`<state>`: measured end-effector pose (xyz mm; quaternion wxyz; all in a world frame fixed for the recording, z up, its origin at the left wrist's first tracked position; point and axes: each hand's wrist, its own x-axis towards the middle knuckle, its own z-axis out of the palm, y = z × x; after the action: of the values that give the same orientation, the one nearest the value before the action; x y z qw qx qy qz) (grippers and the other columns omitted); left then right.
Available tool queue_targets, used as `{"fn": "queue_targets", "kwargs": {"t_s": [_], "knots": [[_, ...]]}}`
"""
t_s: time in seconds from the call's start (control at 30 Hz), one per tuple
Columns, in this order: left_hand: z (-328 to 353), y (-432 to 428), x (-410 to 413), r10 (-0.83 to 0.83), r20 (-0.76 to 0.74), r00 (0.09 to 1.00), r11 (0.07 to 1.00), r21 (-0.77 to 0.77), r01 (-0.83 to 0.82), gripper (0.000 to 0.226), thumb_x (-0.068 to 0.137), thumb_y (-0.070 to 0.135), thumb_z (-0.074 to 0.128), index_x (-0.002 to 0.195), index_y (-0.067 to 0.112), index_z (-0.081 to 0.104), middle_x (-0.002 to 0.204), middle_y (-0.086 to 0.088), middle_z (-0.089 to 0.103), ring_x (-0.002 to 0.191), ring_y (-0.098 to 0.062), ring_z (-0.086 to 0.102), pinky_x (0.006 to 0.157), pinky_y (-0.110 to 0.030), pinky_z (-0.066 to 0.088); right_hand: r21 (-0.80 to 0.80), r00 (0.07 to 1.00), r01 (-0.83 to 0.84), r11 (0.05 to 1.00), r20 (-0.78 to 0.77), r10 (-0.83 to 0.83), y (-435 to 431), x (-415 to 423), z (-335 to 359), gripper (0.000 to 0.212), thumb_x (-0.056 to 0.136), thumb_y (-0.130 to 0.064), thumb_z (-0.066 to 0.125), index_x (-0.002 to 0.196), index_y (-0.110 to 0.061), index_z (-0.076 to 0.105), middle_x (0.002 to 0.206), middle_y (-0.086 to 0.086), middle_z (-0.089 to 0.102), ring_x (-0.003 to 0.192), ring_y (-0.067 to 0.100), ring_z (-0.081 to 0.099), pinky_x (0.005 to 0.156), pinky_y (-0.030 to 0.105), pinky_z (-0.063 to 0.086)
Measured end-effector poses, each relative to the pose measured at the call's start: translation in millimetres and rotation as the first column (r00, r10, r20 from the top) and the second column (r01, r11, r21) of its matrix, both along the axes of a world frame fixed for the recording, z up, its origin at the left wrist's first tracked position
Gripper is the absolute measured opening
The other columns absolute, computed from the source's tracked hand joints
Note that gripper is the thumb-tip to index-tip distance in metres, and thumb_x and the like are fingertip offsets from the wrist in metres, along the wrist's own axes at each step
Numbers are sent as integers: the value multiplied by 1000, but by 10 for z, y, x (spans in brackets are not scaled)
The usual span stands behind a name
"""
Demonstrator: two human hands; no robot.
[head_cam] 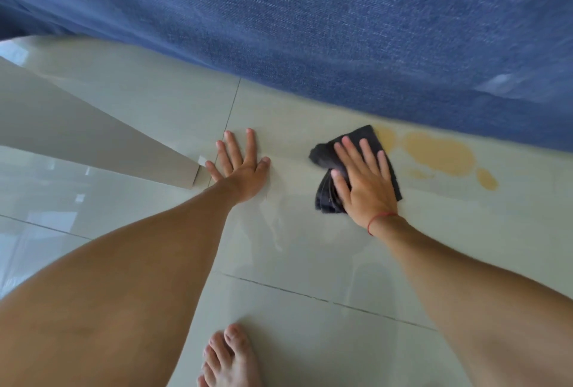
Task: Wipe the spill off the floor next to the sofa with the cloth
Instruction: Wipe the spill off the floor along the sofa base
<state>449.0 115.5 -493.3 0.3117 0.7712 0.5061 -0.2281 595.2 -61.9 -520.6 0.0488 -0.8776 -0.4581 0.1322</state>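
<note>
A yellow-orange spill (pixel 440 157) lies in patches on the pale tiled floor (pixel 294 247), right at the base of the blue sofa (pixel 310 30). My right hand (pixel 366 182) presses flat on a dark grey cloth (pixel 325 166), fingers spread, with the cloth's far corner touching the left edge of the spill. My left hand (pixel 242 166) rests flat on the bare floor to the left of the cloth, fingers apart, holding nothing.
A grey flat panel (pixel 77 132) reaches in from the left and ends just beside my left hand. My bare foot (pixel 229 358) stands at the bottom centre. Wet streaks (pixel 273 225) show on the tile between my arms.
</note>
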Motion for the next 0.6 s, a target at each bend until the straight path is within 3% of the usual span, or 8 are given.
{"fn": "queue_targets", "kwargs": {"t_s": [0.13, 0.27, 0.43, 0.6], "knots": [[5, -2, -5, -5, -1, 1000, 1000, -6, 4, 62, 100, 49, 19, 149, 41, -18, 156, -1, -34, 144, -21, -31, 115, -49, -17, -13, 979, 204, 979, 27, -204, 285, -24, -43, 59, 96, -47, 19, 152, -27, 18, 161, -7, 13, 150, 22, 7, 120, 48, 2], [5, 3, -6, -8, -8, 1000, 1000, -19, 8, 62, 100, 48, 19, 149, 41, -19, 155, -1, -35, 143, -21, -32, 115, -49, -17, -12, 957, 290, 957, 8, -290, 597, -150, -57, 60, 98, -47, 24, 152, -23, 15, 162, -3, 10, 150, 27, 4, 119, 53, 1], [-7, -2, 7, -11, -18, 1000, 1000, -6, 11, 62, 100, 48, 18, 148, 41, -21, 155, -1, -36, 142, -21, -34, 115, -50, -17, 39, 986, 163, 986, -28, -162, 882, -452, -39, 61, 96, -46, 31, 151, -22, 23, 161, -1, 18, 149, 28, 10, 118, 54, 3], [-18, 12, -4, -12, -19, 1000, 1000, -27, 12, 62, 100, 51, 17, 147, 42, -22, 154, -1, -38, 142, -22, -34, 115, -50, -18, 66, 999, 41, 997, -32, -39, 642, -623, -61, 56, 96, -43, 30, 149, -24, 29, 159, -3, 24, 148, 25, 16, 119, 49, 5]]}}
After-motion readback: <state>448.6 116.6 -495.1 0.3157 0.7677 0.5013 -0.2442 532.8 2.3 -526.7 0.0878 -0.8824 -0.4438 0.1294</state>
